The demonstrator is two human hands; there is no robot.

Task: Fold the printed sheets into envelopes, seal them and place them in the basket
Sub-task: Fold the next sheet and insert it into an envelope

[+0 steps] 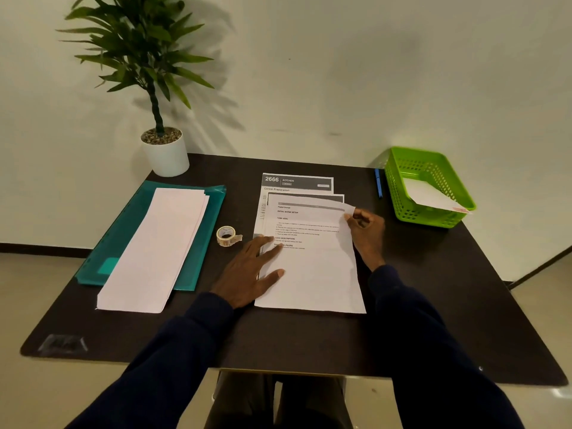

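From the head camera we see our left hand [247, 270] lying flat on the left edge of the top printed sheet [312, 274], fingers [269, 243] spread and pressing down, gripping nothing; the thumb points toward the sheet's middle. Our right hand [365, 230] pinches the sheet's far right corner between thumb and fingers, and that corner curls up off the stack. Both forearms, in dark sleeves, reach forward from the near edge of the table [309, 342], the right wrist bent inward.

The sheet lies at the centre of the table, on top of other printed sheets [297, 182] whose headers show beyond it. A roll of tape [227, 235] sits just left of the stack, near our left fingertips. Farther left, a pile of long envelopes [158, 246] rests on a teal folder [213, 205]. At the far right stands the green basket [399, 193], with one white envelope [430, 196] leaning inside it, and a blue pen [378, 182] lies just beside the basket. A potted plant [164, 150] occupies the far left corner.
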